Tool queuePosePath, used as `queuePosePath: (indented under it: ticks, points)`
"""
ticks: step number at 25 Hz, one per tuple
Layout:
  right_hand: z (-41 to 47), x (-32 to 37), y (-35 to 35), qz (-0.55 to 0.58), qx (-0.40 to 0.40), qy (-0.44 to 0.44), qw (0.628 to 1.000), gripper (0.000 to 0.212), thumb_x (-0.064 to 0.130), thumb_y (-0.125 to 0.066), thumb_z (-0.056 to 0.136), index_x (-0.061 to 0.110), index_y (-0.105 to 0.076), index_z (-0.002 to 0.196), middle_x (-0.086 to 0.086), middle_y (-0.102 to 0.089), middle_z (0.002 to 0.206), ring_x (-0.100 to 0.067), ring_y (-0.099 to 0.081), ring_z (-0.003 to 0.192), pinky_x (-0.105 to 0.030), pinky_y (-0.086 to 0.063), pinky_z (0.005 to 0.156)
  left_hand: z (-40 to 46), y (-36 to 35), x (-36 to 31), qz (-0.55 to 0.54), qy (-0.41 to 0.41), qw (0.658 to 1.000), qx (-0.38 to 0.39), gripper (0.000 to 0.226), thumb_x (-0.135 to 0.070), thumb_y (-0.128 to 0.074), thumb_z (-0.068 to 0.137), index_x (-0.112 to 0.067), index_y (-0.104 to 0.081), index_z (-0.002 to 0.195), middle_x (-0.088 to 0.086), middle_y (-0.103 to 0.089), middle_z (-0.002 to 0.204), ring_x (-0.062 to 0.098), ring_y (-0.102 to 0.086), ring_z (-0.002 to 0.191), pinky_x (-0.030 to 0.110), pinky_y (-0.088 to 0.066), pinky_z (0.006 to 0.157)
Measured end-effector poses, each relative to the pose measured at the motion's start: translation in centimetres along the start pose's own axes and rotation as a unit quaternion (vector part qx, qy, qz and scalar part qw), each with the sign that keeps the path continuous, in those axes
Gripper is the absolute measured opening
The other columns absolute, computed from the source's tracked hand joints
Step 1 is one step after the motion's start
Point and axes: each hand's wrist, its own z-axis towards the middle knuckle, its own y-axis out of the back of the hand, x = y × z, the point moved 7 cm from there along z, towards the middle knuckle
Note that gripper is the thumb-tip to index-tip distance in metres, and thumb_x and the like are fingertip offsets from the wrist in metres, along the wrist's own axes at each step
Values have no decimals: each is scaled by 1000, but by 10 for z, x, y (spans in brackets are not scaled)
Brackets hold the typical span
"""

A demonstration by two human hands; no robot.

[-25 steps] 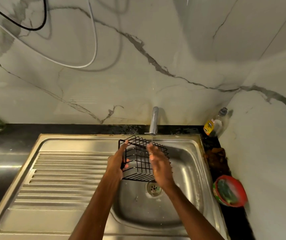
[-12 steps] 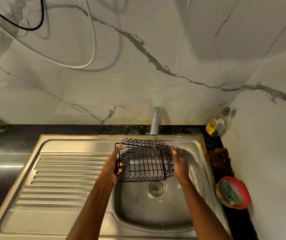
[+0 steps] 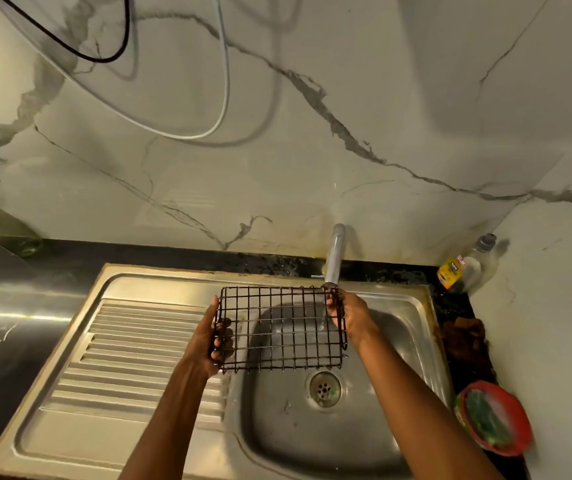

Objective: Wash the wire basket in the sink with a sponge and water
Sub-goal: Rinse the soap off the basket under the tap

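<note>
Basket (image 3: 279,329) held over the sink (image 3: 402,306) – both hands on it

Left hand (image 3: 208,341) fingers curl round its left edge, right hand (image 3: 350,315) pinches the far right corner, just under the tap (image 3: 335,258).

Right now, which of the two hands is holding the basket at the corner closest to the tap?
The right hand: it holds the wire basket at its far right corner, just under the tap. The left hand holds the left edge, away from the tap.
</note>
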Motion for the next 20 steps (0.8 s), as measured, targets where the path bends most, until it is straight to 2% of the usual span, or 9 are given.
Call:
queuePosePath:
  ticks: [2, 4, 7, 9, 12, 15, 17, 19, 20]
  points:
    - [7, -6, -11, -59, -34, -25, 997, 23, 19, -56, 100, 0, -64, 108, -1, -61, 66, -7, -52, 45, -18, -41, 36, -5, 11, -8, -1, -16, 1000, -22, 66, -68, -88, 58, -19, -44, 57, -5, -41, 42, 7, -33, 27, 16, -30, 27]
    - [9, -4, -21, -122, -77, 4, 990, 21, 24, -57, 100, 4, -62, 103, -2, -61, 75, -10, -52, 55, -20, -42, 42, -10, 19, -19, 5, -30, 998, -48, 60, -67, -77, 72, -19, -45, 56, -5, -40, 41, 6, -32, 26, 16, -28, 27]
    - [15, -10, -33, -99, -90, 47, 990, 18, 24, -64, 96, 7, -60, 97, -5, -67, 83, -14, -59, 66, -23, -48, 53, -15, 30, -31, 9, -39, 996, -78, 58, -64, -63, 87, -19, -48, 53, -4, -40, 41, 5, -31, 26, 15, -26, 26]
    - [17, -19, -34, -73, -105, 54, 990, 22, 29, -71, 92, 8, -64, 95, -5, -68, 86, -17, -60, 70, -26, -50, 55, -19, 37, -37, 5, -46, 996, -78, 57, -63, -63, 86, -19, -48, 53, -4, -39, 40, 5, -30, 26, 15, -26, 26]
    - [12, -33, -34, -69, -89, 68, 991, 25, 34, -58, 100, 11, -68, 95, -4, -65, 83, -15, -55, 67, -26, -45, 54, -25, 47, -35, 6, -39, 996, -81, 57, -63, -65, 85, -19, -47, 53, -4, -38, 39, 5, -30, 25, 14, -24, 25]
    - [2, -31, -19, -96, -146, 77, 982, 27, 29, -52, 102, 13, -59, 82, -3, -59, 75, -14, -50, 61, -24, -43, 51, -30, 46, -25, 34, -12, 995, -95, 56, -65, -68, 81, -19, -47, 56, -4, -40, 41, 5, -31, 26, 15, -25, 26]
    - [-5, -23, -9, -146, -166, 95, 971, 25, 26, -54, 98, 15, -54, 76, -6, -58, 76, -13, -47, 60, -25, -42, 57, -32, 39, -20, 59, -11, 992, -109, 54, -65, -70, 77, -20, -49, 58, -4, -41, 43, 6, -33, 28, 16, -26, 27]
    - [-19, -15, -10, -147, -115, 103, 977, 19, 28, -61, 90, 12, -63, 81, -4, -59, 76, -13, -48, 62, -25, -40, 59, -28, 28, -14, 87, -11, 988, -126, 54, -67, -73, 75, -20, -51, 60, -3, -42, 48, 7, -33, 31, 17, -27, 29]
    - [-28, -9, -13, -147, -69, 125, 979, 28, 35, -65, 84, 9, -69, 91, -2, -63, 82, -13, -52, 68, -25, -40, 62, -25, 21, -12, 101, -13, 986, -133, 54, -68, -75, 73, -20, -52, 61, -3, -43, 50, 7, -33, 34, 17, -29, 30]
